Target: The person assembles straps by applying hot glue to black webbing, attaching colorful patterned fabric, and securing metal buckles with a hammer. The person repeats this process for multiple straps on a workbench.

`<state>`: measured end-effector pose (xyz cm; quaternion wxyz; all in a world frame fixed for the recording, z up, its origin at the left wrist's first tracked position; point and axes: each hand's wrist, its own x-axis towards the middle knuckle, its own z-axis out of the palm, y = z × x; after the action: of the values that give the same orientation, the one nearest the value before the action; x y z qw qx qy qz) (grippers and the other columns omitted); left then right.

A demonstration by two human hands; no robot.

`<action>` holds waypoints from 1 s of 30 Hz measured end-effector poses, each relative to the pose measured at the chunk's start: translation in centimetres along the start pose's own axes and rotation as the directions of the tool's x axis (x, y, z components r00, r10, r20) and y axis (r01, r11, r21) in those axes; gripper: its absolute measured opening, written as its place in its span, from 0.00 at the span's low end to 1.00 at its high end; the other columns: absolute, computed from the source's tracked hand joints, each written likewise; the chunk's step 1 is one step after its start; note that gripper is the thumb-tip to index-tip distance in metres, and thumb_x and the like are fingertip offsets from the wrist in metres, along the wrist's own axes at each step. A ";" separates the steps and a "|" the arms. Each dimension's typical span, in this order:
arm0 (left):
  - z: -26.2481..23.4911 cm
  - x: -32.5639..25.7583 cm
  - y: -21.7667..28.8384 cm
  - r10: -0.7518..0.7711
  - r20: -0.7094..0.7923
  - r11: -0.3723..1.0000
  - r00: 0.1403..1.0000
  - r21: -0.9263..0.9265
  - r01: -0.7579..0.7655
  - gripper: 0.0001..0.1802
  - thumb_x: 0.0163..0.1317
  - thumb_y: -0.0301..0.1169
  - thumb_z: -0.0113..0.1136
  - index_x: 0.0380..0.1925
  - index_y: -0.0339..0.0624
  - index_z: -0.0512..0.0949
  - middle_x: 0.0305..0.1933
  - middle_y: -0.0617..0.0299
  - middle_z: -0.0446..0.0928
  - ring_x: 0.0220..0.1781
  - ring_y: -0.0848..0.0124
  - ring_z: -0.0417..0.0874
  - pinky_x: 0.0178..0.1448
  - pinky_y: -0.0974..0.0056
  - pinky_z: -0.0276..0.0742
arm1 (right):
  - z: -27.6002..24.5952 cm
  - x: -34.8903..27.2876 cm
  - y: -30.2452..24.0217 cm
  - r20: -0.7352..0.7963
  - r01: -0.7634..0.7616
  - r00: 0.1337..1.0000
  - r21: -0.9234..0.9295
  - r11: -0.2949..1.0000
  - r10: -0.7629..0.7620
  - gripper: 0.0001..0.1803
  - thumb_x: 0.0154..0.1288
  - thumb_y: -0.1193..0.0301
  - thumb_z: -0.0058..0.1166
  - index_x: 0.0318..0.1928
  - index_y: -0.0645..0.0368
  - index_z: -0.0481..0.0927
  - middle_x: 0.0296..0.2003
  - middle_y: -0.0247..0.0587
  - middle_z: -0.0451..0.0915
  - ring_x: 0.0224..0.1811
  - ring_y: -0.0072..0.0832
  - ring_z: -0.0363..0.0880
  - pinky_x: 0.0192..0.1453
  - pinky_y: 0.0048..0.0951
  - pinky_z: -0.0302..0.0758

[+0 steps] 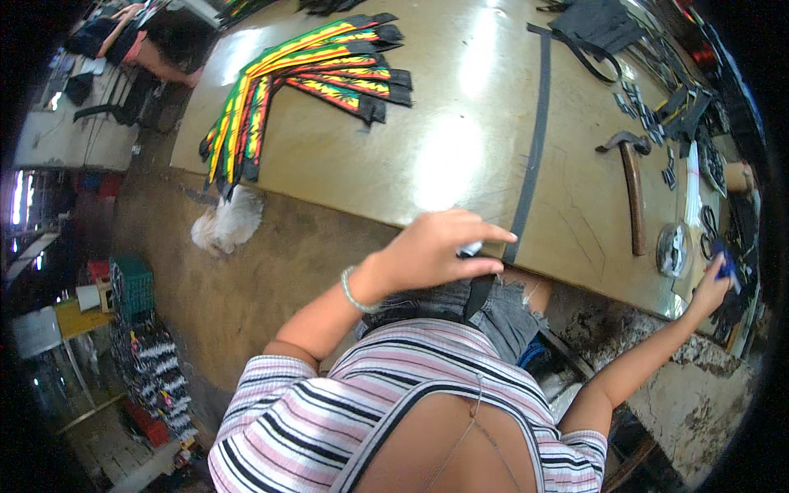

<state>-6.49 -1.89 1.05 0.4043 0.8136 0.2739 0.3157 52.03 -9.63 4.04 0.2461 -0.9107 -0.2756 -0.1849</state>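
Note:
My left hand (440, 246) hovers at the near edge of the worn brown table (386, 164), its fingers closed on a small white object (470, 247) beside the lower end of a long black strap (532, 144) that runs across the table and hangs over its edge. My right hand (713, 283) reaches far right and grips a small blue thing (726, 261) near scissors (707, 232) and a round metal piece (672, 249).
A hammer (631, 189) lies right of the strap. Several striped red, yellow and green straps (308, 78) fan out at the table's left. Black pieces and buckles (657, 107) crowd the far right. A small white dog (228, 222) stands on the floor. Another person (156, 45) sits at top left.

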 end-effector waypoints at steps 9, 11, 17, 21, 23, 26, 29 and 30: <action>-22.8 -3.4 -8.2 0.081 -0.882 0.425 0.465 0.453 0.784 0.23 0.68 0.45 0.61 0.51 0.37 0.85 0.44 0.41 0.84 0.47 0.54 0.85 0.56 0.55 0.78 | 1.0 -0.6 10.1 0.342 0.117 0.933 -0.582 0.805 0.111 0.50 0.64 0.27 0.43 0.42 0.70 0.85 0.31 0.53 0.84 0.37 0.45 0.83 0.44 0.42 0.76; -25.2 -4.7 -11.1 -0.063 -0.875 0.357 0.479 0.429 0.830 0.26 0.64 0.51 0.62 0.50 0.41 0.86 0.47 0.42 0.82 0.52 0.50 0.82 0.59 0.51 0.76 | -3.1 -3.4 5.2 0.434 -0.035 0.887 -0.280 0.959 0.159 0.51 0.62 0.26 0.45 0.43 0.71 0.84 0.29 0.51 0.82 0.36 0.39 0.81 0.43 0.39 0.75; -25.3 -4.7 -13.0 -0.018 -0.865 0.345 0.501 0.465 0.815 0.25 0.58 0.51 0.71 0.45 0.41 0.87 0.43 0.40 0.84 0.47 0.49 0.85 0.52 0.53 0.79 | -8.3 -11.1 -6.4 0.332 0.060 0.937 0.158 0.986 -0.110 0.31 0.75 0.45 0.49 0.57 0.63 0.79 0.40 0.43 0.84 0.43 0.28 0.80 0.52 0.27 0.74; -24.4 -2.3 -6.8 -0.001 -0.903 0.590 0.430 0.347 0.729 0.18 0.57 0.40 0.76 0.42 0.40 0.87 0.35 0.60 0.86 0.33 0.77 0.81 0.43 0.67 0.79 | -9.6 -13.4 -12.1 0.334 0.175 0.888 0.391 0.904 -0.317 0.21 0.77 0.59 0.53 0.56 0.64 0.81 0.44 0.43 0.85 0.48 0.25 0.80 0.57 0.27 0.74; -22.9 -0.9 -2.0 0.034 -0.866 0.819 0.498 0.310 0.483 0.13 0.61 0.33 0.73 0.42 0.36 0.87 0.36 0.67 0.84 0.34 0.81 0.79 0.42 0.75 0.75 | -10.7 -14.6 -15.6 0.287 0.162 0.877 0.579 0.799 -0.386 0.17 0.76 0.64 0.55 0.55 0.64 0.82 0.45 0.42 0.85 0.49 0.24 0.80 0.59 0.28 0.73; -18.9 1.4 5.3 0.160 -0.768 0.959 0.620 0.271 0.088 0.11 0.61 0.25 0.72 0.43 0.32 0.86 0.36 0.65 0.84 0.37 0.79 0.80 0.44 0.75 0.75 | -12.0 -16.7 -21.3 0.006 0.424 0.814 0.677 0.601 -0.581 0.12 0.74 0.70 0.56 0.51 0.64 0.84 0.48 0.41 0.85 0.53 0.27 0.81 0.61 0.30 0.74; -13.9 4.3 9.9 0.266 -0.561 0.897 0.784 0.442 0.012 0.10 0.57 0.22 0.73 0.39 0.35 0.86 0.36 0.63 0.85 0.39 0.78 0.84 0.43 0.72 0.78 | -12.7 -18.9 -25.6 -0.230 0.703 0.577 0.629 0.333 -0.784 0.17 0.75 0.71 0.52 0.60 0.61 0.79 0.61 0.51 0.79 0.67 0.39 0.75 0.74 0.40 0.66; -11.8 5.1 10.5 0.196 -0.536 0.944 0.821 0.330 -0.010 0.09 0.56 0.21 0.73 0.37 0.35 0.86 0.35 0.63 0.86 0.38 0.77 0.84 0.43 0.72 0.78 | -12.6 -19.5 -26.5 -0.255 0.736 0.539 0.606 0.302 -0.803 0.19 0.74 0.71 0.53 0.61 0.61 0.78 0.59 0.50 0.80 0.65 0.37 0.76 0.72 0.38 0.68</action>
<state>-9.87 1.92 16.83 0.1538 0.7516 0.3820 0.5152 18.59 -5.37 14.25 0.4131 -0.5254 -0.7329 -0.1270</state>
